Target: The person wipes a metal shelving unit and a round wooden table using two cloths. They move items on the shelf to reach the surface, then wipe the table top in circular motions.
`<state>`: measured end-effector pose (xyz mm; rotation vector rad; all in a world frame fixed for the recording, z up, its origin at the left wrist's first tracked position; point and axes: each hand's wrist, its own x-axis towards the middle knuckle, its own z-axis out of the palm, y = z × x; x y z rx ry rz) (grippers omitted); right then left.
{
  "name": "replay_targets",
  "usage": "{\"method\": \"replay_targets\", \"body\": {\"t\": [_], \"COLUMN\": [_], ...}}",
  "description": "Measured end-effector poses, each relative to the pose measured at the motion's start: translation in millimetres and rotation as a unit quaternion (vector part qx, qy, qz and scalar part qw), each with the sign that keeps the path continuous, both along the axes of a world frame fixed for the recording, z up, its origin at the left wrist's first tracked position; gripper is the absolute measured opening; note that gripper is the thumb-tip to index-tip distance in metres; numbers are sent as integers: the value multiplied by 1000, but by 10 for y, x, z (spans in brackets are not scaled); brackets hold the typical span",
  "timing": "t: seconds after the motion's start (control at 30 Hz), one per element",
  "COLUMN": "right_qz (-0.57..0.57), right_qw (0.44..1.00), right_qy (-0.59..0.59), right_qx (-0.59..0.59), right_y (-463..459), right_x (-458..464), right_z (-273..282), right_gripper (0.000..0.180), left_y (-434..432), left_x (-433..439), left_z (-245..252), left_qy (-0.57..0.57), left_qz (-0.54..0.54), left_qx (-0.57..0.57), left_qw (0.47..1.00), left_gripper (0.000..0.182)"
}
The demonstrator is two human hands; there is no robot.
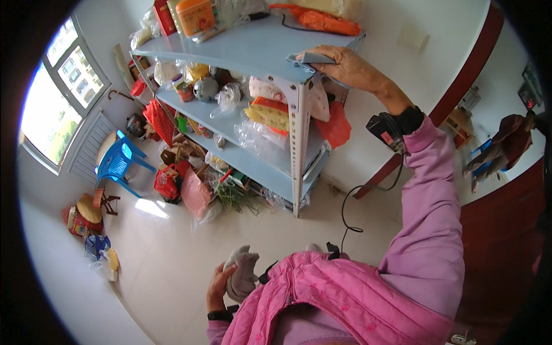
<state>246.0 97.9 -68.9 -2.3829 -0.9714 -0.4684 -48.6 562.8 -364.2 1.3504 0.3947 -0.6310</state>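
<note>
My right hand (340,64) presses a folded blue-grey cloth (312,60) against the front right corner of the top shelf (241,47). Part of the cloth hangs over the shelf's edge. Low and near my body, my left hand (218,282) grips a bunched grey cloth (242,276). Below the right hand stands the perforated white metal post (298,146) of the shelving unit. An orange plastic tub (195,17) and an orange bag (323,20) rest farther back on the top shelf.
Jars, plastic bags and a yellow packet (267,117) fill the middle shelf. Bags and green leafy stalks (237,196) lie around the unit's base. A blue plastic chair (120,161) stands by the window. A black cable (345,211) hangs from my right wrist. A dark red door (500,254) is at right.
</note>
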Motion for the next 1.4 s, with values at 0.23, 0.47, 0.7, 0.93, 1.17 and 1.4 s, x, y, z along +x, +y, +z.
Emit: {"method": "replay_targets", "body": {"t": [0.23, 0.47, 0.7, 0.93, 1.17, 1.4], "right_qz": [64, -43, -180, -264, -237, -82], "right_qw": [966, 888, 924, 829, 806, 880], "right_qy": [156, 397, 318, 487, 523, 450], "right_qx": [197, 226, -117, -77, 148, 125], "right_y": [383, 202, -499, -1243, -1033, -35], "right_x": [-874, -1509, -1706, -2389, -2322, -1821], "right_z": [67, -1173, -3280, -4195, -3974, -3353], "right_gripper": [28, 31, 37, 42, 29, 39], "left_y": [7, -31, -223, -166, 139, -152], "left_x": [300, 634, 769, 929, 1002, 784], "left_z": [-30, -288, -86, -195, 189, 458], "left_qy": [-62, -61, -90, -265, -333, -189], "left_qz": [33, 187, 161, 9, 35, 224], "left_qx": [-55, -402, -319, 283, 477, -68], "left_qw": [996, 895, 930, 922, 813, 954], "left_gripper": [37, 56, 56, 38, 32, 49]}}
